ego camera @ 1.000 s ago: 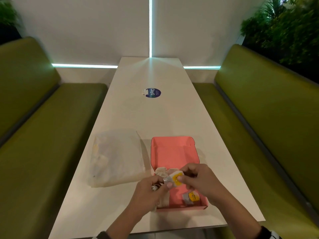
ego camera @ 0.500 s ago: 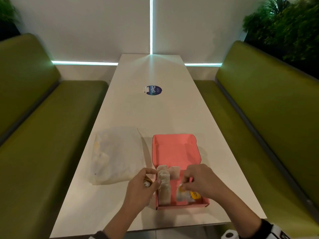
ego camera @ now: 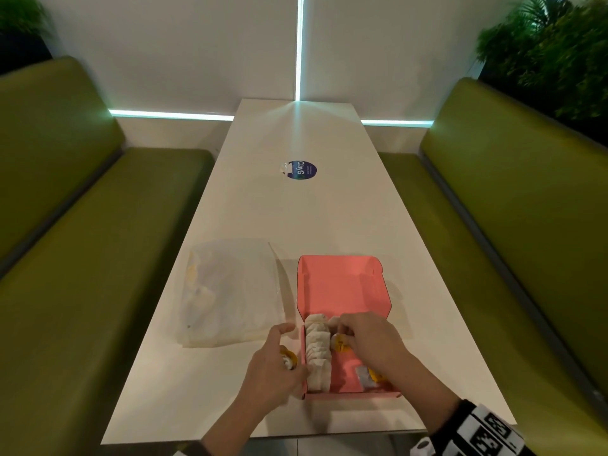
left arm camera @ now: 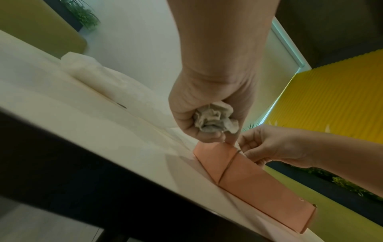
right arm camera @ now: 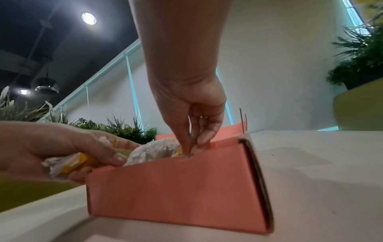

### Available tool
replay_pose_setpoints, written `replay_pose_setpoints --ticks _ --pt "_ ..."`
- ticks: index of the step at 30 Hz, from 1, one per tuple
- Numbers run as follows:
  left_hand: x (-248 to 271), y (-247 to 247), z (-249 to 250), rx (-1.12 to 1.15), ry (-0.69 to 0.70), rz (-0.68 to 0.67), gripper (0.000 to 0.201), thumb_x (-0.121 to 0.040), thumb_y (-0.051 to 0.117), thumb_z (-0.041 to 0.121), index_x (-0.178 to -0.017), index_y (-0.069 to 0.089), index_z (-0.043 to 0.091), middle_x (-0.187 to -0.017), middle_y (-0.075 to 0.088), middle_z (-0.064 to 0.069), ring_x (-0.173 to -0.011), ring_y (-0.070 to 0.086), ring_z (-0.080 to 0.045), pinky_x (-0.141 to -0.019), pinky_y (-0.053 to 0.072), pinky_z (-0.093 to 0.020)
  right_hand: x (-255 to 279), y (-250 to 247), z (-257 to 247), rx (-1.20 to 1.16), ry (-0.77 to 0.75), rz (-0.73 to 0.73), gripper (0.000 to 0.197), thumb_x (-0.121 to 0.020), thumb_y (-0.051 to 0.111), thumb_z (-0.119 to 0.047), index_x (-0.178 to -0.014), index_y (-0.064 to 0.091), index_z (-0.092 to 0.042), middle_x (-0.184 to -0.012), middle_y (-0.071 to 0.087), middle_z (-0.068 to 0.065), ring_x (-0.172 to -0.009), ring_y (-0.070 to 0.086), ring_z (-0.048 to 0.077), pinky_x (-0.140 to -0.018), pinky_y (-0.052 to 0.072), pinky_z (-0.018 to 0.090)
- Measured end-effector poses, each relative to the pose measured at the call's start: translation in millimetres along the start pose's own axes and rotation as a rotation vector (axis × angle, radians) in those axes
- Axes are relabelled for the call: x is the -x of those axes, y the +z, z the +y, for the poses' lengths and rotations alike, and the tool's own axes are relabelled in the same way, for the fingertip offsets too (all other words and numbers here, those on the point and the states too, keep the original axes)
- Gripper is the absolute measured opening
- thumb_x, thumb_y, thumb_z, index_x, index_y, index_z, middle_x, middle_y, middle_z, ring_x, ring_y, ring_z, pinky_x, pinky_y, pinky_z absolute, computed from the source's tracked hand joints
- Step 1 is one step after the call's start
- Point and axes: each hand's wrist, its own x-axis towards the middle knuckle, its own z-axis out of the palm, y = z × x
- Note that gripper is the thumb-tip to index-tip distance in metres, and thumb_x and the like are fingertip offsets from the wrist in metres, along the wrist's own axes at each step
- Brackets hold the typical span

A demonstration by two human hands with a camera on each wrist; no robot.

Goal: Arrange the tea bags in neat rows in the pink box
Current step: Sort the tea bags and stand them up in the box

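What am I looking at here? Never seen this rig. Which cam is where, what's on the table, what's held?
No robot: a person works bare-handed, wearing three cameras. The wide shot comes from the head; the two low-angle shots come from each wrist, looking along the fingers.

On the white table sit an open pink box and, to its left, a translucent plastic bag. A row of tea bags lines the box's left side.

The left hand, beside the box, grips a bunch of tea bags with yellow tags. The right hand reaches into the box, fingers pinching down among the bags there.
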Motion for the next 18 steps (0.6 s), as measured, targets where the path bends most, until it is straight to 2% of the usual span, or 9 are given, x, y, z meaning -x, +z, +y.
replay_pose_setpoints --ticks 2,4,6,9,12,15,17,18 --pt "0 0 0 -0.009 -0.008 -0.005 0.056 -0.080 0.070 0.027 -0.123 0.036 0.036 -0.087 0.057 0.001 -0.075 0.055 -0.014 -0.059 0.044 -0.012 -3 2 -2 0.009 0.029 0.045 0.007 -0.087 0.053 -0.020 -0.080 0.053 -0.020 -0.090 0.063 0.002 -0.089 0.059 0.024 -0.069 0.043 0.030" --pt "-1 0 -1 0.001 -0.021 -0.020 0.055 -0.080 0.071 0.027 -0.122 0.037 0.037 -0.082 0.056 0.001 -0.067 0.055 -0.014 -0.051 0.045 -0.017 -3 3 -2 0.027 0.025 0.078 0.007 -0.088 0.050 -0.018 -0.088 0.057 -0.016 -0.089 0.053 0.000 -0.090 0.058 0.025 -0.066 0.039 0.029" --pt "-3 0 -3 0.019 -0.029 -0.031 0.053 -0.080 0.071 0.026 -0.121 0.039 0.037 -0.080 0.057 -0.002 -0.055 0.053 -0.014 -0.043 0.046 -0.022 -2 3 -2 0.047 0.028 0.104 0.014 -0.090 0.047 -0.016 -0.096 0.060 -0.016 -0.094 0.047 -0.001 -0.091 0.059 0.025 -0.065 0.037 0.027" --pt "-4 0 -5 0.008 -0.032 -0.039 0.054 -0.080 0.071 0.028 -0.124 0.041 0.036 -0.084 0.057 0.000 -0.052 0.052 -0.011 -0.042 0.042 -0.020 0 1 -3 0.047 0.053 0.127 0.018 -0.093 0.045 -0.018 -0.102 0.061 -0.017 -0.105 0.048 0.001 -0.089 0.058 0.024 -0.064 0.036 0.026" --pt "-4 0 -5 0.012 -0.040 -0.051 0.055 -0.079 0.072 0.028 -0.124 0.041 0.036 -0.088 0.056 0.004 -0.056 0.054 -0.011 -0.044 0.045 -0.020 4 -6 -7 0.038 0.050 0.086 0.016 -0.091 0.048 -0.017 -0.099 0.062 -0.016 -0.094 0.042 -0.001 -0.086 0.056 0.024 -0.065 0.035 0.026" --pt "-4 0 -6 -0.024 -0.029 -0.048 0.057 -0.080 0.070 0.030 -0.128 0.040 0.034 -0.096 0.056 0.005 -0.074 0.059 -0.012 -0.060 0.050 -0.020 12 -19 -11 0.100 -0.001 -0.054 0.012 -0.088 0.053 -0.014 -0.091 0.064 -0.016 -0.074 0.033 -0.008 -0.080 0.046 0.019 -0.066 0.033 0.027" --pt "-4 -1 -5 -0.053 -0.024 -0.044 0.058 -0.082 0.069 0.030 -0.130 0.038 0.034 -0.105 0.054 0.007 -0.084 0.055 -0.008 -0.063 0.045 -0.014 15 -24 -14 0.151 -0.028 -0.133 0.011 -0.086 0.058 -0.013 -0.090 0.067 -0.018 -0.071 0.032 -0.009 -0.080 0.043 0.015 -0.069 0.033 0.027" --pt "-4 -1 -4 -0.049 -0.026 -0.045 0.058 -0.082 0.069 0.029 -0.130 0.038 0.034 -0.107 0.053 0.008 -0.081 0.053 -0.004 -0.061 0.042 -0.012 14 -25 -16 0.155 -0.023 -0.142 0.011 -0.086 0.058 -0.013 -0.088 0.067 -0.019 -0.073 0.036 -0.009 -0.080 0.044 0.015 -0.069 0.034 0.027"
